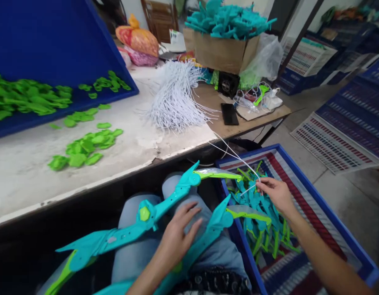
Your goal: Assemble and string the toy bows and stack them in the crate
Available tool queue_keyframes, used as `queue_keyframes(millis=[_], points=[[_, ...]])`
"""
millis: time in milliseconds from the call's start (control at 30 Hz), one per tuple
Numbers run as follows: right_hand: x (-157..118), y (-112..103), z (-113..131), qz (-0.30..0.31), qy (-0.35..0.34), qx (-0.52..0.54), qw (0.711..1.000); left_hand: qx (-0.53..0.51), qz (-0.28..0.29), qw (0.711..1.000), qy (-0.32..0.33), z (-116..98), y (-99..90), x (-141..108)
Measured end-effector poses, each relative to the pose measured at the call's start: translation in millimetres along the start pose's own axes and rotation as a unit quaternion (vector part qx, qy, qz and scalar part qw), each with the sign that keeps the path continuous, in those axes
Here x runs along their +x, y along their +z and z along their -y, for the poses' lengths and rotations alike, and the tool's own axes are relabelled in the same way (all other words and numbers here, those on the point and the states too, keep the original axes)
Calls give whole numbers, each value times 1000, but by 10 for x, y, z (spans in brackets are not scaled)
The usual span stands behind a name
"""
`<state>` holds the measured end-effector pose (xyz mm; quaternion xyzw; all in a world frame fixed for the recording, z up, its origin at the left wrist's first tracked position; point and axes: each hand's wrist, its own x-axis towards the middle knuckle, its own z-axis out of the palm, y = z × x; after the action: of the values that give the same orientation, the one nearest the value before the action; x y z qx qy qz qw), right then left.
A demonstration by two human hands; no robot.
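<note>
Two turquoise toy bows with lime-green tips lie across my lap. The upper toy bow (pixel 169 206) has a green hexagonal piece (pixel 144 213) at its middle. The lower toy bow (pixel 218 219) is partly covered by my left hand (pixel 179 231), whose fingers are stretched out and apart; whether it touches the bow I cannot tell. At the right, my right hand (pixel 275 194) pinches white strings (pixel 243 160) between thumb and fingertips. The strings stretch up toward the table edge. Beneath that hand, more turquoise and green bows (pixel 266 223) are piled in a crate.
The blue-rimmed crate (pixel 326 213) stands to my right. On the table (pixel 128 157) lie a bundle of white strings (pixel 177 98), loose green pieces (pixel 85 147) and a black phone (pixel 229 114). A blue bin (pixel 54 41) and a cardboard box (pixel 220 51) of turquoise parts stand behind.
</note>
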<state>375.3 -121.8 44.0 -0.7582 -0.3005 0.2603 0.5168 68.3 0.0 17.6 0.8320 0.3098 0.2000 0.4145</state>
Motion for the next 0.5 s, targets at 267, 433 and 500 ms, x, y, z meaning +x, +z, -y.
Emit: queue_keyframes(millis=[267, 433, 500], points=[[-34, 255, 0, -101, -262, -155, 947, -454, 107, 809, -358, -54, 839, 1124], [20, 253, -15, -100, -324, -207, 918, -490, 127, 779, -371, 21, 1058, 1231], [24, 259, -21, -94, -338, -206, 914, -500, 135, 770, -372, 22, 1099, 1243]])
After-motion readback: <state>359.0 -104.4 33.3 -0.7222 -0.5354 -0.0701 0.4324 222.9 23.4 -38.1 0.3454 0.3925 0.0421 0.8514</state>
